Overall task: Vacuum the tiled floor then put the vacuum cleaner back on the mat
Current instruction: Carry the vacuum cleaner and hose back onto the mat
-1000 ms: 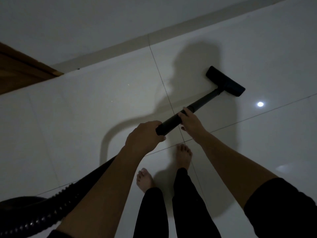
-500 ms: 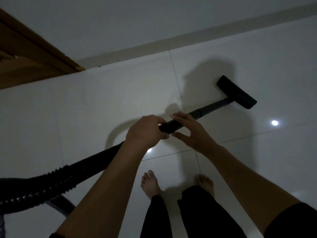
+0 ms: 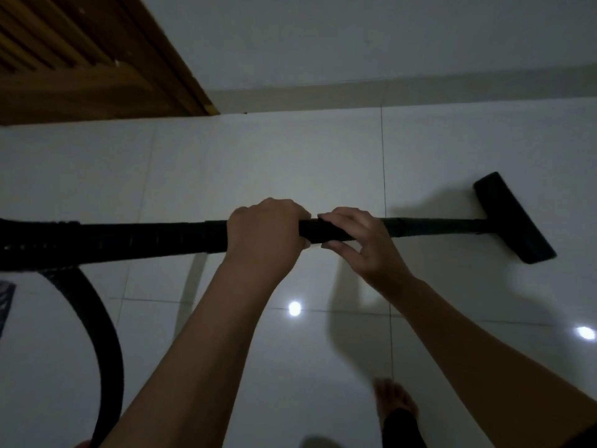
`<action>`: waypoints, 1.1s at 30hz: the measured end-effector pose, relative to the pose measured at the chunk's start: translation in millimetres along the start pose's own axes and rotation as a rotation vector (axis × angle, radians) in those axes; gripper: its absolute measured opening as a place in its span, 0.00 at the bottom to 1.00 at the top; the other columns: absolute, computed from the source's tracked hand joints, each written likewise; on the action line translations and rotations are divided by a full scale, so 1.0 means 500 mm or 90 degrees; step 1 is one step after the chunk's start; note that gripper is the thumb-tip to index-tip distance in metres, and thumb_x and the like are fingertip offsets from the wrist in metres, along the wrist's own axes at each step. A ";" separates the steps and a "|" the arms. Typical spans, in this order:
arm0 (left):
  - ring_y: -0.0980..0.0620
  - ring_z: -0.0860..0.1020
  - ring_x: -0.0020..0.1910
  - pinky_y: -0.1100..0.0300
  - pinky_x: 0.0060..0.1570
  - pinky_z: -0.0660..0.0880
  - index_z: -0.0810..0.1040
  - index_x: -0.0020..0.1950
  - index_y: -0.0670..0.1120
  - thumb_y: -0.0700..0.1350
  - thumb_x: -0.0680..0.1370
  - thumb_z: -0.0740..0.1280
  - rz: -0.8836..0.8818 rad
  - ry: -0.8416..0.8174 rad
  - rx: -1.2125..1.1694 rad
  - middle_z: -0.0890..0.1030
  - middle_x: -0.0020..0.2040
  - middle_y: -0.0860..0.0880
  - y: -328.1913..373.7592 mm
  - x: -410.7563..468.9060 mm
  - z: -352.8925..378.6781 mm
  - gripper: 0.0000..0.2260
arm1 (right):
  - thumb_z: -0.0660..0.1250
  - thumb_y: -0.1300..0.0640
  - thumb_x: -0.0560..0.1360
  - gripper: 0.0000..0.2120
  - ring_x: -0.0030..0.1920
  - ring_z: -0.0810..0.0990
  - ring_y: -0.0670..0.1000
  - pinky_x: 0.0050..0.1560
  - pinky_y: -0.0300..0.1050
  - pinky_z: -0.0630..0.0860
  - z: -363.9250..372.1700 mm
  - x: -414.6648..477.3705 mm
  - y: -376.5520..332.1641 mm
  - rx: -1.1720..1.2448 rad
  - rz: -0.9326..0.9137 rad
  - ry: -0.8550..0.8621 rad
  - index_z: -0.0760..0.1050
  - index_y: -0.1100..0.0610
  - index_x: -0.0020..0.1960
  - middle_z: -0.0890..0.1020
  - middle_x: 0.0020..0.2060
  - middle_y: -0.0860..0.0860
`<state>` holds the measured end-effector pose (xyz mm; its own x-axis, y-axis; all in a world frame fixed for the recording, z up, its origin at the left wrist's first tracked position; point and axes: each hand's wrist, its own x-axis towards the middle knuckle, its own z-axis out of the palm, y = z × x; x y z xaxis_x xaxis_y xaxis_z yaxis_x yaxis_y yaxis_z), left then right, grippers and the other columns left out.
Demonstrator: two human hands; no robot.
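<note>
A black vacuum wand (image 3: 436,226) runs across the view from left to right, almost level. Its flat floor head (image 3: 513,218) rests on the pale tiled floor (image 3: 258,163) at the right. My left hand (image 3: 266,232) is wrapped tight around the wand at its middle. Just to its right, my right hand (image 3: 361,244) grips the wand with fingers over the top and thumb beneath. The ribbed black hose (image 3: 106,334) leaves the wand at the left and loops down to the bottom edge. The vacuum's body is out of view.
A wooden slatted door (image 3: 80,59) and its frame fill the upper left, meeting the white wall (image 3: 355,43) and skirting. A dark patterned edge (image 3: 5,305) shows at the far left. My bare foot (image 3: 395,404) stands at the lower right. Ceiling lights reflect off the tiles.
The view has swung left, bringing more of the door in. The wand has turned from slanting up-right to nearly level. My right hand has closed on the wand from a loose touch.
</note>
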<state>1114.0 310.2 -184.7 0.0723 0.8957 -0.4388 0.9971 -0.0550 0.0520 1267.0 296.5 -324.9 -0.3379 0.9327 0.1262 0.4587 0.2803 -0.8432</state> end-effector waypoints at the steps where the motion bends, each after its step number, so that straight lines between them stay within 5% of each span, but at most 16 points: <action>1: 0.50 0.79 0.51 0.58 0.48 0.65 0.79 0.59 0.54 0.50 0.78 0.65 0.002 0.035 0.024 0.82 0.52 0.51 -0.008 0.005 0.007 0.10 | 0.64 0.49 0.75 0.21 0.57 0.77 0.51 0.59 0.54 0.74 0.011 0.011 0.006 -0.003 -0.028 0.015 0.76 0.57 0.65 0.80 0.57 0.52; 4: 0.50 0.78 0.55 0.57 0.59 0.62 0.78 0.61 0.53 0.51 0.78 0.64 -0.008 0.120 0.074 0.82 0.55 0.51 -0.050 0.014 0.018 0.12 | 0.65 0.50 0.76 0.20 0.55 0.78 0.49 0.59 0.47 0.74 0.046 0.062 0.011 0.028 -0.083 0.026 0.77 0.59 0.63 0.81 0.55 0.53; 9: 0.50 0.74 0.61 0.55 0.68 0.58 0.76 0.63 0.52 0.58 0.78 0.59 -0.019 0.263 0.216 0.79 0.58 0.52 -0.144 -0.011 0.000 0.17 | 0.60 0.42 0.76 0.24 0.57 0.78 0.51 0.58 0.57 0.74 0.110 0.150 -0.030 0.020 -0.153 0.020 0.75 0.56 0.64 0.80 0.57 0.48; 13: 0.47 0.77 0.60 0.52 0.68 0.54 0.82 0.54 0.48 0.57 0.76 0.60 -0.042 0.506 0.270 0.82 0.55 0.48 -0.216 -0.089 0.001 0.18 | 0.57 0.40 0.77 0.24 0.58 0.78 0.50 0.58 0.56 0.74 0.165 0.178 -0.117 0.065 -0.246 0.059 0.74 0.54 0.65 0.80 0.58 0.48; 16: 0.43 0.73 0.67 0.49 0.71 0.51 0.82 0.55 0.47 0.55 0.79 0.54 -0.121 0.622 0.311 0.78 0.63 0.42 -0.266 -0.158 0.008 0.20 | 0.58 0.42 0.77 0.23 0.57 0.77 0.49 0.58 0.52 0.74 0.216 0.170 -0.210 0.135 -0.310 0.070 0.74 0.54 0.65 0.80 0.57 0.48; 21: 0.46 0.57 0.76 0.55 0.75 0.45 0.75 0.67 0.42 0.49 0.79 0.58 -0.170 0.840 0.193 0.61 0.76 0.40 -0.339 -0.287 0.001 0.19 | 0.61 0.45 0.76 0.21 0.59 0.76 0.46 0.61 0.53 0.73 0.311 0.123 -0.373 0.227 -0.305 -0.006 0.73 0.52 0.65 0.78 0.57 0.45; 26: 0.51 0.37 0.77 0.54 0.76 0.44 0.53 0.77 0.41 0.52 0.80 0.58 -0.284 1.020 -0.095 0.43 0.78 0.42 -0.465 -0.382 0.028 0.30 | 0.61 0.43 0.75 0.22 0.57 0.76 0.46 0.60 0.53 0.74 0.441 0.101 -0.518 0.286 -0.329 -0.044 0.75 0.53 0.64 0.77 0.55 0.43; 29: 0.58 0.36 0.76 0.62 0.74 0.50 0.41 0.78 0.47 0.53 0.79 0.61 -0.273 1.056 -0.245 0.35 0.77 0.50 -0.543 -0.446 0.058 0.36 | 0.60 0.41 0.75 0.21 0.56 0.77 0.48 0.57 0.54 0.76 0.534 0.084 -0.581 0.301 -0.339 -0.086 0.74 0.50 0.63 0.79 0.55 0.45; 31: 0.65 0.37 0.75 0.73 0.71 0.47 0.38 0.77 0.48 0.49 0.79 0.62 -0.281 1.081 -0.308 0.36 0.77 0.50 -0.594 -0.483 0.071 0.37 | 0.60 0.41 0.74 0.17 0.56 0.77 0.46 0.56 0.54 0.76 0.598 0.073 -0.625 0.316 -0.336 -0.116 0.72 0.45 0.61 0.78 0.55 0.43; 33: 0.64 0.42 0.76 0.73 0.72 0.47 0.36 0.75 0.54 0.48 0.79 0.61 -0.259 1.114 -0.377 0.39 0.78 0.52 -0.641 -0.521 0.076 0.37 | 0.61 0.41 0.74 0.15 0.57 0.77 0.46 0.57 0.52 0.76 0.656 0.058 -0.676 0.346 -0.339 -0.155 0.70 0.40 0.60 0.78 0.55 0.43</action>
<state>776.5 77.5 -121.1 -0.6147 0.2128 0.7595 0.7826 0.0439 0.6210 832.9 154.3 -207.6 -0.5975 0.6117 0.5185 -0.2577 0.4658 -0.8465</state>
